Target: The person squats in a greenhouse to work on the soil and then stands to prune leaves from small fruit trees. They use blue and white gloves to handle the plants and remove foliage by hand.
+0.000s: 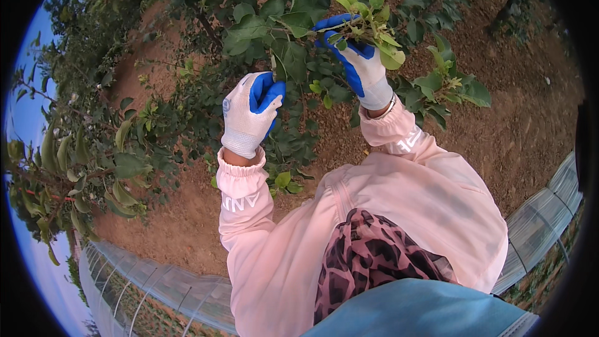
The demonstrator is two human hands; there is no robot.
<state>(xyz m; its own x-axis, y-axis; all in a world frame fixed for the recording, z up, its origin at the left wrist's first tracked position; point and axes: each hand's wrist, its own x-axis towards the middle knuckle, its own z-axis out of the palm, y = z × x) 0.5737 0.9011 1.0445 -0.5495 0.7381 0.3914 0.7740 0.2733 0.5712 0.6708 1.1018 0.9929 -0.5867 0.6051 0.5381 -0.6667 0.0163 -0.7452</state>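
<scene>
My left hand (252, 110), in a white knit glove with a blue coated palm, is curled closed below the middle of the branch. The lower end of a folded green leaf (279, 66) meets its thumb and fingers. Farther right and higher, my right hand (362, 63) wears a matching glove. Between its thumb and forefinger lies a leafy shoot (369, 30) with a cluster of small stems and pale yellow-green leaves. The shoot belongs to a fruit-tree branch (281, 30) with broad, dark green leaves. Foliage partly covers the right fingers.
Dense tree foliage (196, 89) fills the left and top. Another leafy shoot (444, 82) stands right of my right wrist. Brown bare soil (505, 117) lies below. Clear plastic sheeting over hoops (159, 285) runs along the lower left, with more sheeting at the right.
</scene>
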